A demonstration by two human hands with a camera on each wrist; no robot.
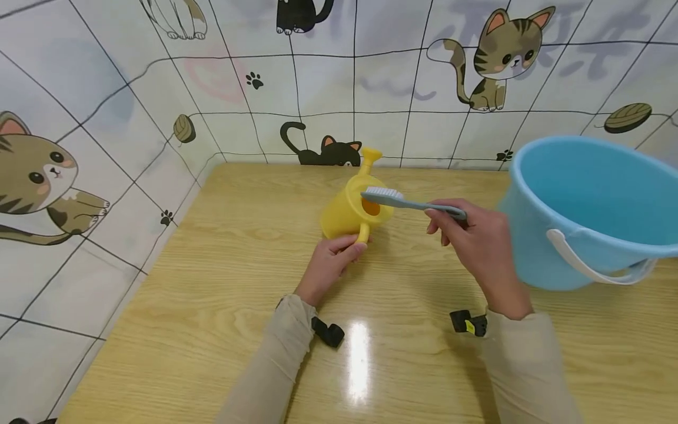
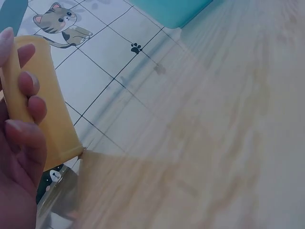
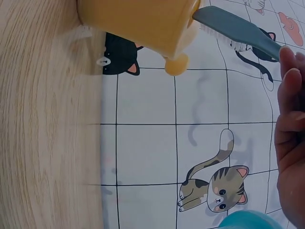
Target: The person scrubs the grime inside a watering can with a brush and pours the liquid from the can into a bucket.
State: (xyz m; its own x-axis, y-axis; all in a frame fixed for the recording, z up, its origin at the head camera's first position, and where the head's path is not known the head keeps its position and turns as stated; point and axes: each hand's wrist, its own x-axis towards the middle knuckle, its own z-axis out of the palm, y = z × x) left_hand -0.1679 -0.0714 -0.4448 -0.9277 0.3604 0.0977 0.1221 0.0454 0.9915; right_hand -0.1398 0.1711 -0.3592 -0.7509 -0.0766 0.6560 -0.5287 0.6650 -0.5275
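A yellow watering can [image 1: 339,213] stands tilted at the middle of the table, its round opening facing me and its spout pointing to the back. My left hand [image 1: 332,263] grips the can's handle, fingers curled round it in the left wrist view. In my right hand [image 1: 479,247] is a grey-blue brush [image 1: 405,202], pinched by its handle. The white bristles face upward in the head view, and the brush head overlaps the can's opening. The right wrist view has the brush head [image 3: 228,26] right at the rim of the can [image 3: 138,21].
A large light-blue bucket [image 1: 572,200] with a white handle [image 1: 588,268] stands close to the right of my right hand. Behind and left of the wooden table [image 1: 212,341] rise white walls [image 1: 328,82] with a grid and cartoon cats.
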